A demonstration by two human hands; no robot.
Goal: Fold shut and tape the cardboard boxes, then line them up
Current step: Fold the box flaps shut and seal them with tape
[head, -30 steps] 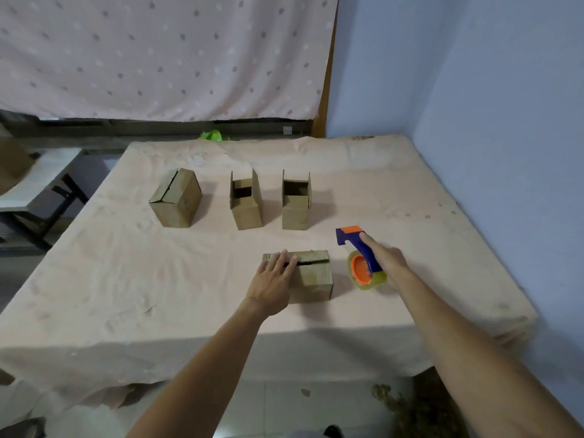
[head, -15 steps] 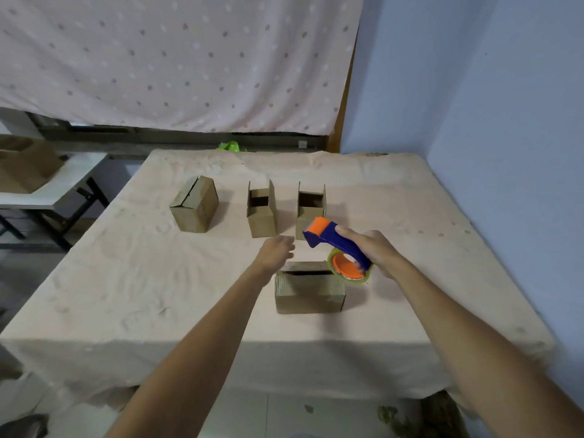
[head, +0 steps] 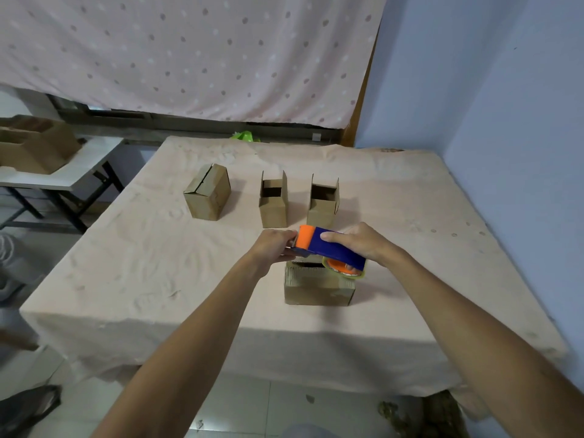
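Left hand (head: 274,248) now on tape dispenser (head: 335,251).

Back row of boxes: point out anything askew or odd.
The left box is turned at an angle to its neighbours, while the middle box and right box sit squarely side by side. Its flaps are folded down but the seam gapes. The other two stand open, flaps upright.

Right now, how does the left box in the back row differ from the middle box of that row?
The left box has its top flaps folded down, with a seam showing; the middle box has flaps standing up and an open top. The left box sits turned at an angle; the middle box faces the camera squarely. Both are brown cardboard on the table.
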